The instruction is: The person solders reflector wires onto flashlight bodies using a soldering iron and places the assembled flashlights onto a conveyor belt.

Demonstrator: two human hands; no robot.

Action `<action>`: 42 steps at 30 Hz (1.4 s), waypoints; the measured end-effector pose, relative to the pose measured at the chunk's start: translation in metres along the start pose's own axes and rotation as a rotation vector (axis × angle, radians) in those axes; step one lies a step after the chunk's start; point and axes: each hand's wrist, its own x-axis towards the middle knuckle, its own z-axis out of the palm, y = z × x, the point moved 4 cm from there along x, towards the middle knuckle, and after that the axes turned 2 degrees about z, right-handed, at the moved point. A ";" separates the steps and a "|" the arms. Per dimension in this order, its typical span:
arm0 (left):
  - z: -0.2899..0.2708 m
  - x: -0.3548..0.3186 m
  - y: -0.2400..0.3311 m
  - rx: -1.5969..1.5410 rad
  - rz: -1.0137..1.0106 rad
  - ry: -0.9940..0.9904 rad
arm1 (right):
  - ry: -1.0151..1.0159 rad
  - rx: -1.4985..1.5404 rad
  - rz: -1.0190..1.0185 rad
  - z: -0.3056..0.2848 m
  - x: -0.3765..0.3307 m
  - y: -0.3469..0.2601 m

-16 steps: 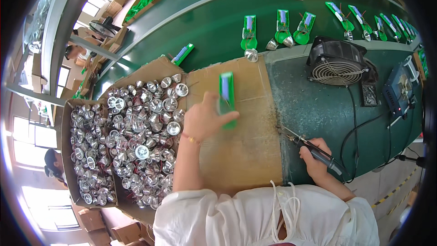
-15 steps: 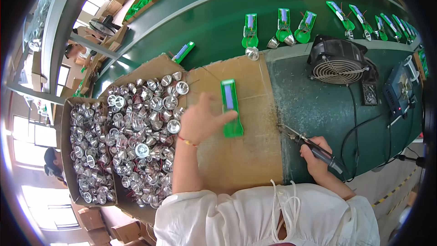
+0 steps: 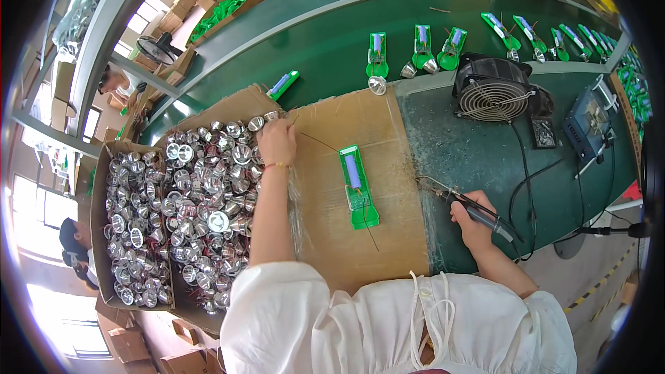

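My left hand [image 3: 277,143] is at the far right edge of a cardboard box of small silver reflector cups [image 3: 228,176]. Its fingers are curled together against the cups, and what they pinch is hidden. My right hand [image 3: 475,221] grips a soldering iron [image 3: 490,221] with a dark handle, its tip pointing left over the edge of the brown cardboard sheet [image 3: 325,256]. Between my hands, a green flashlight casing [image 3: 361,213] lies on that sheet. It holds a purple-blue battery cell [image 3: 353,172], and thin wires stick out of it.
Beyond the sheet, several green casings with cells and reflectors [image 3: 377,62] lie on the green belt. A black fan with a wire guard [image 3: 493,97] and a blue soldering station [image 3: 590,119] stand at right, cables trailing across the bench. Co-workers [image 3: 114,83] are at left.
My left hand has left the green casing and moved up and left to the reflector box. The casing lies uncovered, its wires showing. My right hand still holds the soldering iron.
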 end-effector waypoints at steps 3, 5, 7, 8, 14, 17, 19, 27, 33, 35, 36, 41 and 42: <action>-0.026 -0.029 0.024 -1.062 -0.442 0.085 | -0.003 -0.034 -0.017 -0.003 -0.002 0.002; -0.050 -0.060 0.054 -1.205 -0.582 0.032 | -0.015 -0.063 -0.027 -0.003 -0.003 -0.001; -0.057 -0.096 0.076 -1.287 -0.653 -0.029 | -0.028 -0.058 -0.027 0.000 -0.002 -0.005; -0.062 -0.109 0.087 -1.301 -0.696 -0.115 | -0.029 -0.069 -0.039 0.001 -0.002 -0.007; -0.051 -0.160 0.102 -1.127 -0.778 -0.276 | -0.259 -0.034 -0.177 0.034 -0.007 -0.033; -0.049 -0.161 0.105 -0.980 -0.694 -0.222 | -0.353 -0.142 -0.194 0.051 -0.013 -0.034; -0.049 -0.160 0.107 -0.899 -0.599 -0.188 | -0.359 -0.136 -0.159 0.059 -0.016 -0.030; -0.049 -0.154 0.111 -0.852 -0.577 -0.173 | -0.256 -0.116 -0.053 0.071 -0.016 -0.016; -0.046 -0.151 0.109 -0.774 -0.551 -0.150 | -0.268 -0.068 0.009 0.080 -0.013 -0.016; -0.043 -0.151 0.109 -0.799 -0.508 -0.103 | -0.278 -0.008 0.067 0.081 -0.011 -0.016; -0.044 -0.150 0.109 -0.794 -0.509 -0.106 | -0.280 -0.005 0.071 0.079 -0.010 -0.013; -0.048 -0.146 0.112 -0.821 -0.558 -0.166 | -0.351 -0.095 -0.037 0.075 -0.010 -0.012; -0.048 -0.146 0.112 -0.819 -0.557 -0.169 | -0.349 -0.093 -0.034 0.076 -0.012 -0.016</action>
